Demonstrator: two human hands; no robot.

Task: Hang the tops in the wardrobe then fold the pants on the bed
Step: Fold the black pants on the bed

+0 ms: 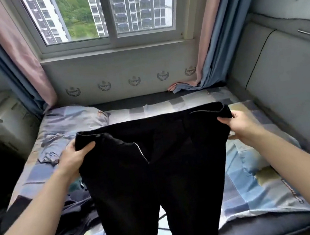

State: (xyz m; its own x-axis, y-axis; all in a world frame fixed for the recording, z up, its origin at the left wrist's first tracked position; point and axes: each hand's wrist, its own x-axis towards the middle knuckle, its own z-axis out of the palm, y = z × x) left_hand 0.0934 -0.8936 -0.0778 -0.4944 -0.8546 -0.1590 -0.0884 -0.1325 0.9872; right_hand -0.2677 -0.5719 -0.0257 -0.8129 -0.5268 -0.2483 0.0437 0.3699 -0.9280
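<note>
Head view shows our left hand (72,157) and right hand (237,124) pinching the soft, limp black fabric pants (156,166) at the waistband corners, the best hold.

No lettering can be read anywhere. The pale wall panel under the window (120,70) carries a row of grey wreath-shaped emblems (134,80), too small to make out. The patchwork blue-and-grey bed cover (258,186) has orange printed strips (292,191) near its right and lower left parts, their characters blurred.
</note>
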